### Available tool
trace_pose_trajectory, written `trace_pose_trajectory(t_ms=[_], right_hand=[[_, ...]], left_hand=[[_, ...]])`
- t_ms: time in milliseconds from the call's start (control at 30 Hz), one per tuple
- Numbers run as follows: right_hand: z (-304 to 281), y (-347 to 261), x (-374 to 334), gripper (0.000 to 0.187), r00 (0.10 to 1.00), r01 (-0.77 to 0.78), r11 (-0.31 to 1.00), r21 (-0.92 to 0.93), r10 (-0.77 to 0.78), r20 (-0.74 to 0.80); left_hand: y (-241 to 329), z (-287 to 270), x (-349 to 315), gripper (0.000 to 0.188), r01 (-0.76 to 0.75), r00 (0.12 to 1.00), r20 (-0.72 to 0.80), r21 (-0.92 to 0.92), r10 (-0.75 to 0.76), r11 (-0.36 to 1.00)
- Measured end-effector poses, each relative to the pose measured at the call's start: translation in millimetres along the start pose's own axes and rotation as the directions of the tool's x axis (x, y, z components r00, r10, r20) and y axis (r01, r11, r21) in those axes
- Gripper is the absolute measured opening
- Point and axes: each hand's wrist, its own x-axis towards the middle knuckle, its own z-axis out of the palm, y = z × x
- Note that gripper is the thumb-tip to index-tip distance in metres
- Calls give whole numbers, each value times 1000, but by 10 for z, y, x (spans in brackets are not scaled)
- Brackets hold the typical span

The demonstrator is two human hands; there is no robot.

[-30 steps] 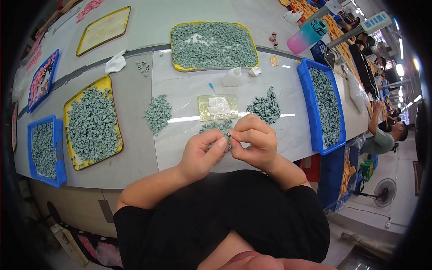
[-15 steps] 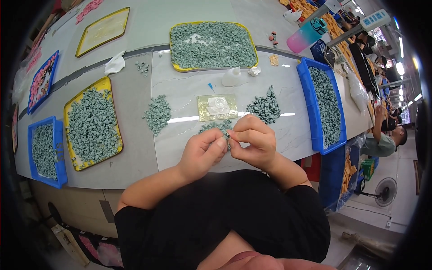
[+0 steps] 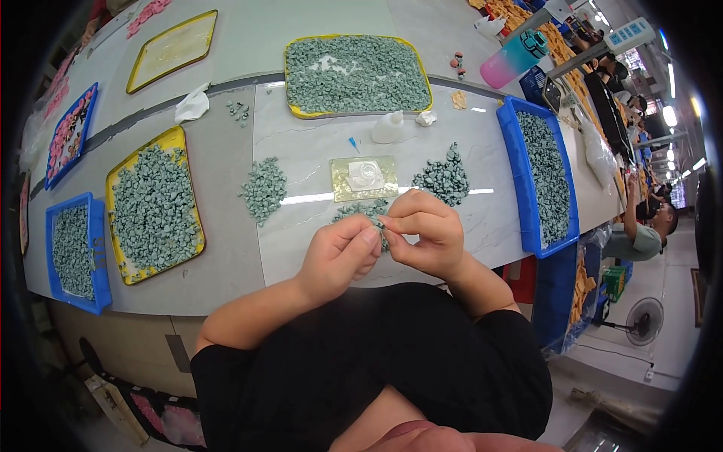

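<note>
My left hand (image 3: 340, 255) and my right hand (image 3: 425, 233) meet in front of me, fingertips pinched close together. Between them shows a small grey-green piece (image 3: 379, 224), largely covered by the fingers, so its exact form cannot be made out. Just beyond the hands lies a small pile of grey-green pieces (image 3: 361, 209). Past that sits a yellowish, clear square plate (image 3: 343, 185) with a white blob on it. A lighter pile of pieces (image 3: 263, 190) is to the left, and a darker pile (image 3: 443, 181) to the right.
A white squeeze bottle (image 3: 388, 128) and a blue nozzle tip (image 3: 352, 142) lie beyond the plate. Yellow-rimmed trays (image 3: 289, 105) (image 3: 113, 226) hold many pieces. Blue bins (image 3: 531, 218) (image 3: 98, 282) flank the table. A bottle (image 3: 506, 66) stands far right; a person (image 3: 640, 237) works beyond.
The right hand's fingers have shifted slightly at the pinch, the thumb moving a little. The left hand stays nearly still. Far right, the other person's arm has moved.
</note>
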Motion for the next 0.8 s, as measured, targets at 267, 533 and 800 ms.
trace_pose_trajectory(t_ms=[267, 533, 800], right_hand=[[-2, -34, 31, 16, 999, 47, 999, -21, -47, -22], [-9, -24, 27, 15, 997, 78, 996, -40, -79, -26], [-31, -27, -78, 13, 983, -185, 978, 99, 185, 8]], left_hand=[[-8, 44, -10, 22, -27, 1000, 4, 16, 27, 1000], [-5, 28, 4, 22, 17, 1000, 23, -27, -16, 999], [29, 15, 40, 25, 109, 993, 59, -183, -99, 977]])
